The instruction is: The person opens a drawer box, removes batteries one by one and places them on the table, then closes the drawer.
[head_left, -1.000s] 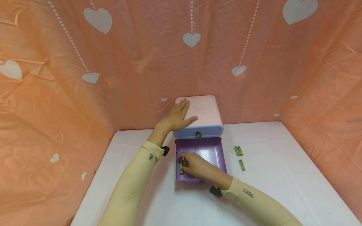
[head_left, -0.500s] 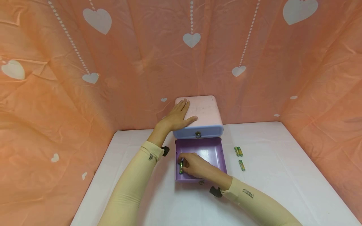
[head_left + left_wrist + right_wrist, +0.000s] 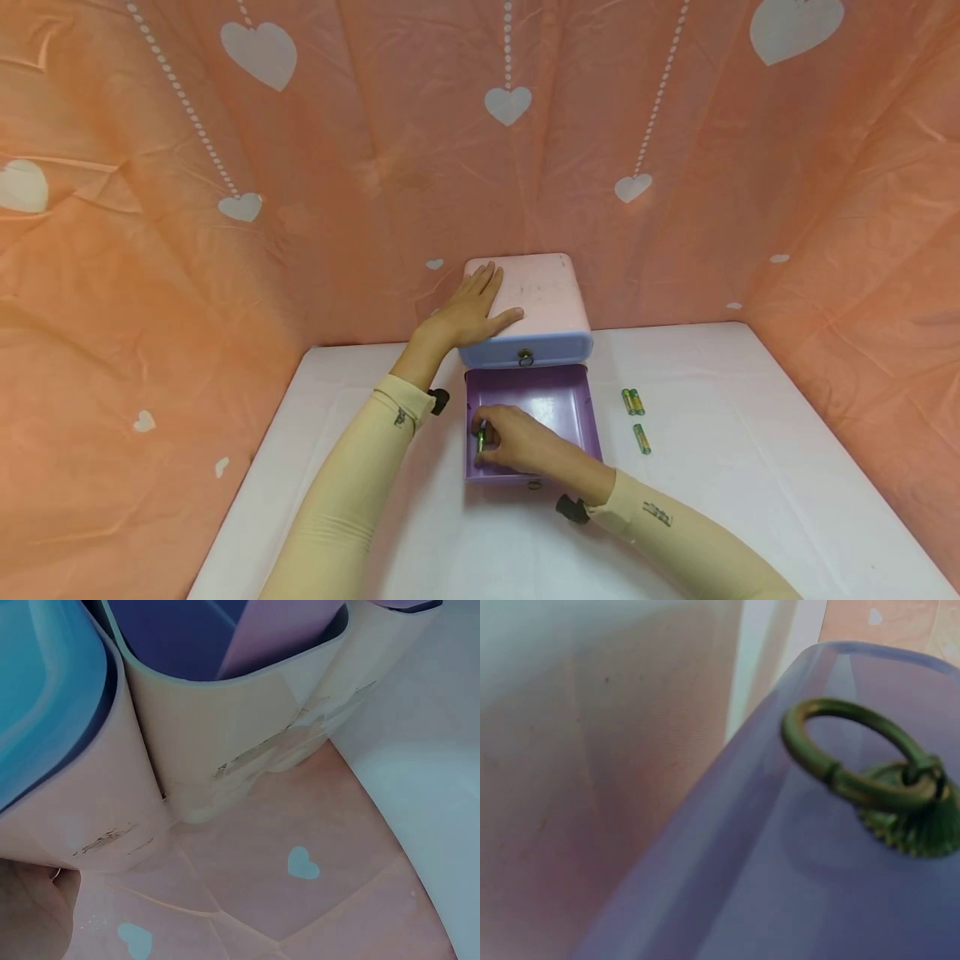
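Peach-orange sheeting (image 3: pixel 405 167) rises behind and on both sides of a white bench (image 3: pixel 750 467), its surface glossy and creased, with wrinkles heaviest on the left. Pale hearts (image 3: pixel 508 107) of several sizes are scattered over it; a big one (image 3: pixel 797 29) is cut off by the top edge at the upper right, and small ones sit low, near the bench. White strings of dots (image 3: pixel 508 42) run down to some of the hearts. The left wrist view shows two hearts bluish on dim, folded sheeting. The bench narrows towards its far edge, which meets the sheeting.
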Tool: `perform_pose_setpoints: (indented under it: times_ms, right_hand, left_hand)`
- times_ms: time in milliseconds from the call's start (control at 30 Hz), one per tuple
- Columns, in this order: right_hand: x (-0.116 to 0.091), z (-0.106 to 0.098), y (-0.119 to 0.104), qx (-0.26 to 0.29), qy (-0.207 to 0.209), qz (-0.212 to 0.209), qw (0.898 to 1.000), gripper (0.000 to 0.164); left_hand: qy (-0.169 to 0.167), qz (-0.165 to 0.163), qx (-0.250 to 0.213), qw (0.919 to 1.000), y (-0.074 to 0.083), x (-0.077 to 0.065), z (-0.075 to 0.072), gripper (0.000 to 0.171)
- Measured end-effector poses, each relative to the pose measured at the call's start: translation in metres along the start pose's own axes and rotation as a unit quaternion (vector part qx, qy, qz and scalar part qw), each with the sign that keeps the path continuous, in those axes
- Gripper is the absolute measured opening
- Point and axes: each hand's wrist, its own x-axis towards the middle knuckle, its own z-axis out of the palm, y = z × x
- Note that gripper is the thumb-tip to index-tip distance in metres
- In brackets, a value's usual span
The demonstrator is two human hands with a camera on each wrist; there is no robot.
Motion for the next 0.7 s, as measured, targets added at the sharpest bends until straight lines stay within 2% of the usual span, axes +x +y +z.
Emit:
perform_pose_setpoints:
  times_ms: [333,700]
  right_hand:
    - [-0.0021,-0.0001,0.0007,-0.02,0.014,0.012,1.0,0.04]
    - [-0.0038,-0.0006,-0.0003,-0.054,0.018,0.033,0.998,0.039]
  left_hand:
    - [0.001,0.0,0.001,1.0,0.001,-0.0013,-0.0003,0.096]
    - [0.008,0.001,-0.004,1.0,-0.0018,0.001,0.0026,0.096]
